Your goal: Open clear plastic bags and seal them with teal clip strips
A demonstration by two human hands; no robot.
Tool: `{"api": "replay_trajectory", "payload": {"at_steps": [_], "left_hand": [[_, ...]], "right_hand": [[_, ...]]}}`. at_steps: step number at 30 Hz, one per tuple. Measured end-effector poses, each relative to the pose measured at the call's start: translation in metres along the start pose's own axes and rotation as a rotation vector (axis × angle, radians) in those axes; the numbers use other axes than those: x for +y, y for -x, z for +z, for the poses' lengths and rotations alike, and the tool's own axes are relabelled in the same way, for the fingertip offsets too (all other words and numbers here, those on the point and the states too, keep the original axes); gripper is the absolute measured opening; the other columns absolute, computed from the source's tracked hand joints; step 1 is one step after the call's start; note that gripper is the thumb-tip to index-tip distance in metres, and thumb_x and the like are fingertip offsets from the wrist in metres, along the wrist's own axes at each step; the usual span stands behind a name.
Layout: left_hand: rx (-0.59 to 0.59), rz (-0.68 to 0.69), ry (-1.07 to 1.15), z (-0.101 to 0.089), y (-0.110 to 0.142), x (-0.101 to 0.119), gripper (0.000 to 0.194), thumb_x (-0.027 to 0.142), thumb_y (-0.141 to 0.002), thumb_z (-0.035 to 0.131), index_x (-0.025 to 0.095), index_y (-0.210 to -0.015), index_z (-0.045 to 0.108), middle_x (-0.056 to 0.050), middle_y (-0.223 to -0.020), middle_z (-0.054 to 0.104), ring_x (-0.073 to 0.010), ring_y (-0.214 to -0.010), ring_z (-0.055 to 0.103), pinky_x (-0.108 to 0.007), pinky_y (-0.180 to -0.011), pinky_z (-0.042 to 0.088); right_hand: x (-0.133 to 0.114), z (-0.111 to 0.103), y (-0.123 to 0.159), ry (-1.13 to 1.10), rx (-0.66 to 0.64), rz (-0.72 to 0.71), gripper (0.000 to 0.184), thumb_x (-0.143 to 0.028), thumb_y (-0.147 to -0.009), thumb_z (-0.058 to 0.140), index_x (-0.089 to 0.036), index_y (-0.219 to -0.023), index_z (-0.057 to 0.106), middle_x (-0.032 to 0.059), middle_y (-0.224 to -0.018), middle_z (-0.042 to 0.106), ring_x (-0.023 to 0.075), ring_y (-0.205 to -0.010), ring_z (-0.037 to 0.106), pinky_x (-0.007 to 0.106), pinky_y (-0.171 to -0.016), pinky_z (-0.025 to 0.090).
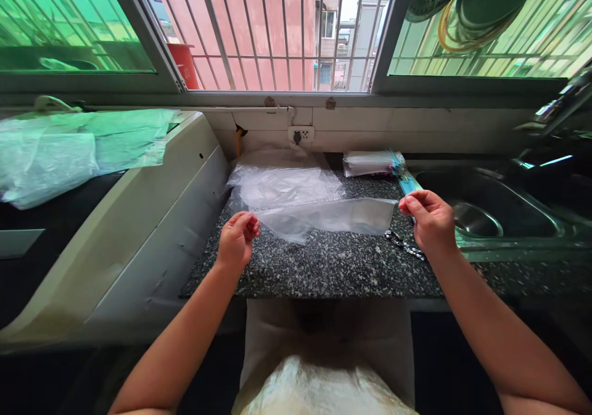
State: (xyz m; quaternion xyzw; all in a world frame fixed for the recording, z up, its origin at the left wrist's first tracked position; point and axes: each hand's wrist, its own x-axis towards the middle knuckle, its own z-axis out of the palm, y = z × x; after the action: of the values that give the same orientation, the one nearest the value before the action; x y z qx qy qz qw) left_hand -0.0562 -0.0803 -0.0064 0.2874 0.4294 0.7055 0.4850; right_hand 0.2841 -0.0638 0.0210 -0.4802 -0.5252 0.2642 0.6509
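1. A clear plastic bag (342, 217) is stretched sideways between two hands, above the middle of the granite countertop (324, 273); whether its lower edge is rested on the stone cannot be told.
2. The bag's left end is pinched by the left hand (238, 237), whose thumb and fingers are closed together, over the left part of the countertop.
3. The bag's upper right corner is pinched by the right hand (430, 221) between thumb and forefinger, with the other fingers curled in, over the right part of the countertop.
4. A loose pile of clear plastic bags (291, 184) is spread flat on the back left part of the countertop; its near edge is partly overlapped in view by the held bag.
5. A bundle of clear plastic packaging (367, 163) is laid at the back right of the countertop, and a blue strip (409, 184) is seen at its right end.
6. A string of shiny beads (402, 245) is laid on the countertop's right part, near the right hand.
7. A metal sink (555, 227) is set at the right of the countertop.
8. A wall socket (300, 134) is fitted with a dark plug (297, 137) behind the countertop.
9. The countertop's left side is bordered by a pale panel (171, 230), beyond which green-tinted plastic sheeting (92, 143) is spread.
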Motion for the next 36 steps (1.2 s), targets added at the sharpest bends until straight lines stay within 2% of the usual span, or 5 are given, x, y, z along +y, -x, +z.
{"api": "replay_trajectory", "payload": {"at_steps": [6, 10, 14, 23, 36], "left_hand": [[0.009, -0.020, -0.019, 0.002, -0.005, 0.006, 0.017, 0.023, -0.050, 0.069, 0.016, -0.050, 0.054, 0.005, -0.045, 0.052, -0.0063, -0.043, 0.046, -0.017, -0.039, 0.035], [0.002, -0.011, -0.037, 0.003, -0.007, 0.009, 0.015, 0.022, -0.049, 0.069, 0.015, -0.049, 0.055, 0.004, -0.045, 0.053, -0.0062, -0.042, 0.046, -0.017, -0.039, 0.035], [-0.007, 0.008, -0.056, 0.002, -0.011, 0.012, 0.013, 0.022, -0.051, 0.067, 0.016, -0.049, 0.056, 0.004, -0.045, 0.052, -0.0065, -0.042, 0.046, -0.018, -0.038, 0.034], [-0.011, 0.032, -0.093, 0.006, -0.019, 0.018, 0.013, 0.023, -0.052, 0.066, 0.015, -0.050, 0.056, 0.003, -0.047, 0.052, -0.0059, -0.043, 0.045, -0.018, -0.038, 0.034], [-0.071, 0.026, -0.102, 0.025, -0.023, 0.021, 0.007, 0.021, -0.053, 0.063, 0.014, -0.053, 0.061, 0.002, -0.044, 0.053, -0.0063, -0.042, 0.044, -0.017, -0.040, 0.034]], "right_hand": [[0.039, -0.009, 0.025, 0.307, -0.206, -0.262, 0.040, -0.038, -0.074, 0.066, -0.024, -0.110, 0.054, 0.0069, -0.108, 0.059, 0.0186, -0.089, 0.057, 0.035, -0.080, 0.048], [0.057, -0.004, 0.042, 0.508, -0.346, -0.386, 0.048, -0.040, -0.068, 0.072, -0.023, -0.110, 0.055, 0.0113, -0.114, 0.059, 0.0282, -0.107, 0.055, 0.046, -0.092, 0.045], [0.061, 0.007, 0.042, 0.528, -0.282, -0.348, 0.006, -0.028, -0.079, 0.058, -0.023, -0.080, 0.061, 0.0067, -0.088, 0.065, 0.0242, -0.089, 0.060, 0.044, -0.084, 0.047], [0.023, -0.003, 0.030, 0.265, -0.265, -0.319, 0.011, -0.028, -0.083, 0.057, -0.021, -0.076, 0.062, 0.0029, -0.081, 0.064, 0.0173, -0.078, 0.061, 0.034, -0.074, 0.049], [-0.009, 0.003, 0.011, 0.188, 0.085, -0.459, 0.014, -0.033, -0.082, 0.061, -0.021, -0.075, 0.064, 0.0000, -0.068, 0.065, 0.0143, -0.063, 0.060, 0.028, -0.061, 0.047]]}}
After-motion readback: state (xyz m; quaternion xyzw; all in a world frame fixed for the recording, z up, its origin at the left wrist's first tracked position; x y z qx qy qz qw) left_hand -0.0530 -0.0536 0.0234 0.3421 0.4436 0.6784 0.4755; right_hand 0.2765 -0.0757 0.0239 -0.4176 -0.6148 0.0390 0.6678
